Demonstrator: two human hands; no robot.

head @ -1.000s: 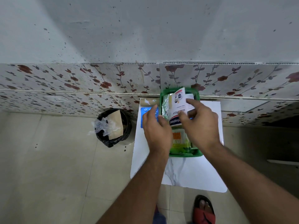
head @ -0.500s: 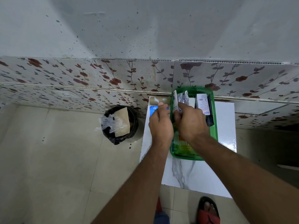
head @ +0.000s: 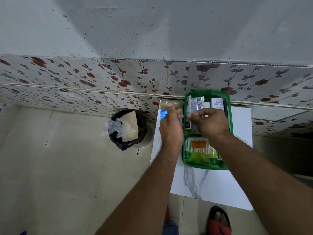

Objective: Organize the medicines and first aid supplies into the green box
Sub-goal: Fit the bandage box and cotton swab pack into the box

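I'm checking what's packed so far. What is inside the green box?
The green box holds a cotton swab pack at its near end, a silver foil strip and a white carton at the far end. The right hand covers the middle.

One green box on one white desk, and two hands over it, the left hand and the right hand. Inside the box I count one pack of cotton buds, one silver foil strip, one white carton with a barcode and one green-and-white packet on edge; whatever lies under the fingers can't be counted. Off to the side, one blue item, one brown cardboard piece, one black bin on the floor, and one red sandal.
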